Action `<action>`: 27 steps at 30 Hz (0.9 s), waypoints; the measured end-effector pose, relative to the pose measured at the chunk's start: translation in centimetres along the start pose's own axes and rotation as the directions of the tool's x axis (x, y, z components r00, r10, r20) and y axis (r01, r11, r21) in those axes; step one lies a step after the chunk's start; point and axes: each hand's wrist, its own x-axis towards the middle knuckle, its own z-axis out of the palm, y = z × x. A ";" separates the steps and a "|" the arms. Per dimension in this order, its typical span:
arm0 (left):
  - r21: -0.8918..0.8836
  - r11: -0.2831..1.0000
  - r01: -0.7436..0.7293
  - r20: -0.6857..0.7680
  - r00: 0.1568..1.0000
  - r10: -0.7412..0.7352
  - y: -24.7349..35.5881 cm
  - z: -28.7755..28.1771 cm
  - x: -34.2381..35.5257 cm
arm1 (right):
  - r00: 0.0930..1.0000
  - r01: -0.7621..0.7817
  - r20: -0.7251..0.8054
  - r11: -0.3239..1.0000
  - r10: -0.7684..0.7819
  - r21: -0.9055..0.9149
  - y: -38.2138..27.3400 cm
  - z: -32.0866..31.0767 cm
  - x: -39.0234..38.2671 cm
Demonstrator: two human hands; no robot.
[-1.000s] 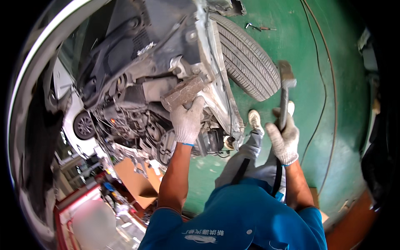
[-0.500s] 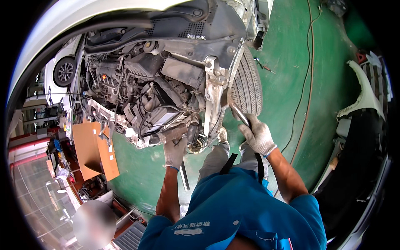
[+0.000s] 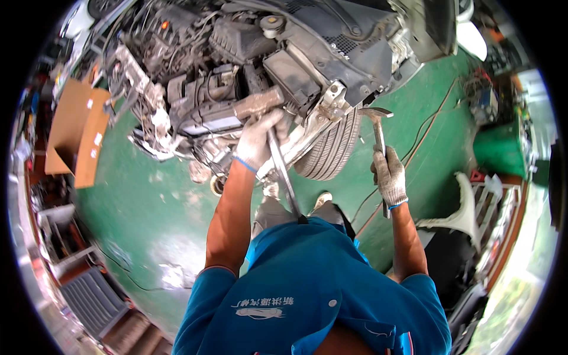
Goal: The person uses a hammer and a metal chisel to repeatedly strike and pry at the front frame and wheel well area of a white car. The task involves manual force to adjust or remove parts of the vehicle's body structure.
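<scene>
My gloved left hand (image 3: 257,137) grips a heavy, worn, block-headed hammer (image 3: 259,102) near its head, over the front edge of the exposed engine bay (image 3: 189,89); its long metal handle slants down toward my waist. My gloved right hand (image 3: 390,177) is closed on a slimmer metal hammer (image 3: 377,133), held upright beside the front tire (image 3: 325,155), its flat head clear of the tire. Above that tire runs a bare, light metal rail (image 3: 325,106), next to a dark plastic cowl. My feet stand just below the tire.
A cardboard sheet (image 3: 68,136) and grey mat (image 3: 93,300) lie left. Cables (image 3: 432,127) cross the green floor (image 3: 136,207) at right. A green bin (image 3: 497,148), a cream fender (image 3: 467,219) and a black panel (image 3: 441,266) are at right. A white car is at top left.
My view has shifted, so the engine bay sits higher. The right-hand hammer, earlier over the rail, is now upright to the tire's right. The left-hand hammer sits deeper over the engine bay.
</scene>
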 end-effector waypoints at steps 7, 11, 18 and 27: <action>-0.411 0.910 0.059 -0.315 0.927 -0.203 -11.4 6.3 1.5 | 0.994 0.067 0.098 0.964 -0.042 -0.259 -0.7 -4.1 3.1; -0.629 0.770 0.108 -0.269 0.899 -0.347 -17.3 8.4 2.8 | 0.970 0.208 0.205 0.879 -0.129 -0.428 0.6 -4.4 5.6; -0.721 0.679 0.136 -0.176 0.912 -0.370 -18.8 11.0 5.4 | 0.945 0.304 0.297 0.714 -0.139 -0.631 -0.8 -1.8 8.3; -0.763 0.619 0.187 -0.108 0.907 -0.406 -18.8 10.7 6.2 | 0.943 0.329 0.141 0.776 -0.302 -0.538 -4.0 -2.2 8.5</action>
